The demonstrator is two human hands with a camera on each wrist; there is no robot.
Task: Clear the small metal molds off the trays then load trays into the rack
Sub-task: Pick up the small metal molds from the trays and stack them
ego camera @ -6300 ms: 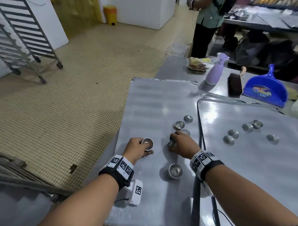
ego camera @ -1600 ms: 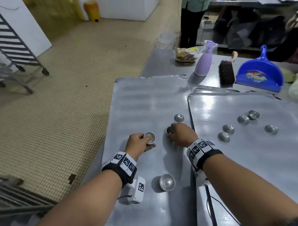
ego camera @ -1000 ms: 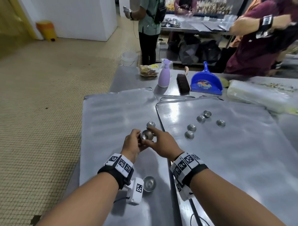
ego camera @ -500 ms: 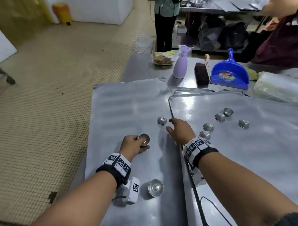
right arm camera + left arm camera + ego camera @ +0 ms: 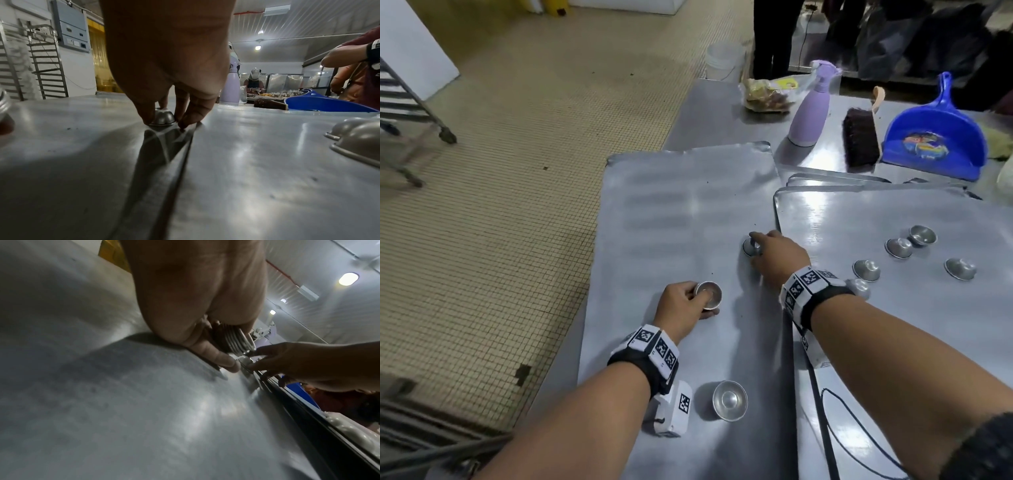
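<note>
On the left tray (image 5: 671,212), the left hand (image 5: 681,308) has its grip wrapped around a nested stack of molds (image 5: 709,294), with one loose mold (image 5: 729,400) nearer the body. The right hand (image 5: 777,257) pinches an upside-down mold (image 5: 162,117) at that tray's right edge. Five more molds (image 5: 866,269) sit on the right tray (image 5: 893,325).

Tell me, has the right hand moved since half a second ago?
Yes. The right hand has reached forward along the tray seam to the upside-down mold, and its fingers now pinch it.
</note>
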